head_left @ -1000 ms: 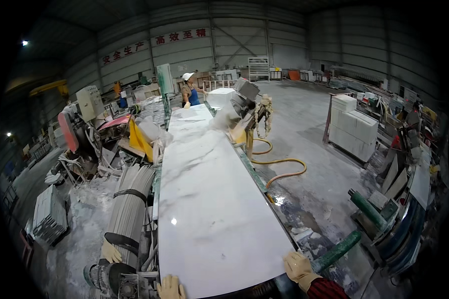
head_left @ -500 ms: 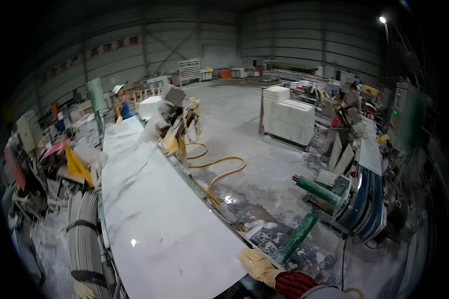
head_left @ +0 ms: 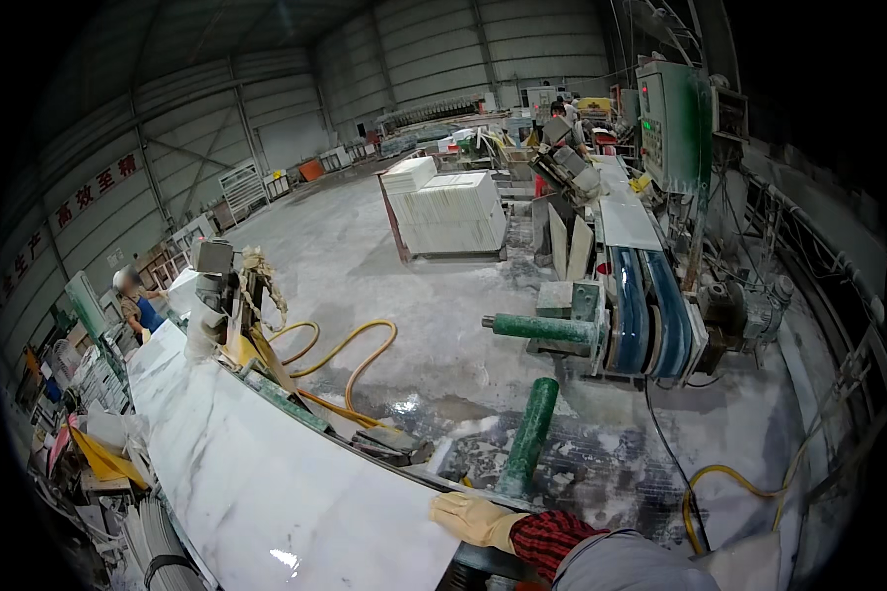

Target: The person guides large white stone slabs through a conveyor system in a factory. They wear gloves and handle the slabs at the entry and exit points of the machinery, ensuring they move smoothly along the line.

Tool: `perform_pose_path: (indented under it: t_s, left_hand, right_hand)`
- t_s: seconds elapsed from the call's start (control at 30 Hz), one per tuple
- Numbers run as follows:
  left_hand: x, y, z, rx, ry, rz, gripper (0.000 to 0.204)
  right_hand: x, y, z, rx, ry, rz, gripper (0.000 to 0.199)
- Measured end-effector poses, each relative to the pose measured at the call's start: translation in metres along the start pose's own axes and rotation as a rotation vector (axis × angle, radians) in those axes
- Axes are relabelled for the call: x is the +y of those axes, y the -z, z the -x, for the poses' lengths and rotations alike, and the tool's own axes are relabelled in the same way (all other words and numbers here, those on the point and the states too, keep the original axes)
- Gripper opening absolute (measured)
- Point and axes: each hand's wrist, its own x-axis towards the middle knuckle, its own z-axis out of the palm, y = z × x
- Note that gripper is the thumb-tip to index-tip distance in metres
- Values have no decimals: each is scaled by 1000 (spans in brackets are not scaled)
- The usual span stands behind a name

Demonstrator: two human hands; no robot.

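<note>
A: Where is the work at this point?

B: The slab (head_left: pixel 266 463) lies flat on the machine bed, running from the lower edge away toward the far worker (head_left: pixel 140 305). The right hand (head_left: pixel 473 519), in a pale glove, rests flat on the slab's near corner, fingers spread and not closed around anything. It looks like steadying or guiding the stone at its end rather than lifting it.

A: And the left hand?

B: It is not in view, so nothing can be said of its grip.

A: What does the next move call for?

B: Probably an even push or a hold along the slab's length, in step with the person at the far end. The stone is long, thin and polished, so a palm can slip on it; pressure should stay flat and near the edge.

A: Anything in the way?

B: The green rollers (head_left: pixel 527 433) stand just beside the near corner, and the yellow hose (head_left: pixel 350 360) loops on the wet floor beyond.
</note>
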Motion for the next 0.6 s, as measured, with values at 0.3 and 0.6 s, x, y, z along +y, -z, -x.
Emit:
perform_pose_path:
  t_s: [0.3,0.6]
  left_hand:
    - [-2,-11,7,30,22,51,38]
    - [0,1,8,73,-51,-24,38]
  right_hand:
    - [12,-16,4,82,99,25,36]
    - [15,-15,6,54,118,57,35]
